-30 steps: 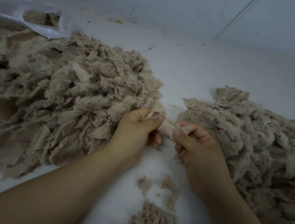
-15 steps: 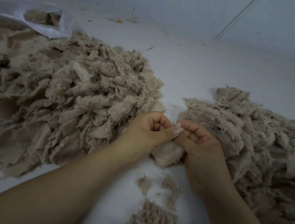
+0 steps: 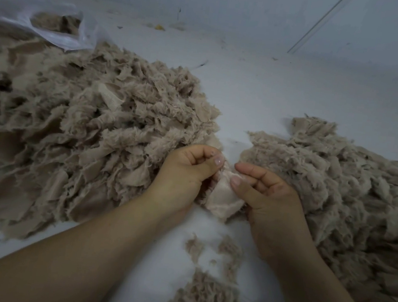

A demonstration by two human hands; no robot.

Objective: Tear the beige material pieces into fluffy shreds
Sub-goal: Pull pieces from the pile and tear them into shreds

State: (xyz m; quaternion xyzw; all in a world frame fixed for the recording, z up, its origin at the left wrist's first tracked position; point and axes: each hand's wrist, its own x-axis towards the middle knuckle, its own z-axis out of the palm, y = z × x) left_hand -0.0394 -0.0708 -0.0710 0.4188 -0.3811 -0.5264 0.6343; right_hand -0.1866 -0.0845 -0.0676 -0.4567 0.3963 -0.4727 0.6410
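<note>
Pinching one pale beige piece (image 3: 222, 198) between them, the left hand (image 3: 185, 174) and right hand (image 3: 267, 196) hold it just above the white floor (image 3: 274, 90), between the big heap of pieces (image 3: 70, 136) left and the fluffy shreds (image 3: 349, 193) right.

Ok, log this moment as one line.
step: tearing | left hand: pinches beige piece | right hand: pinches same piece | piece: between hands, not yet shredded
</note>
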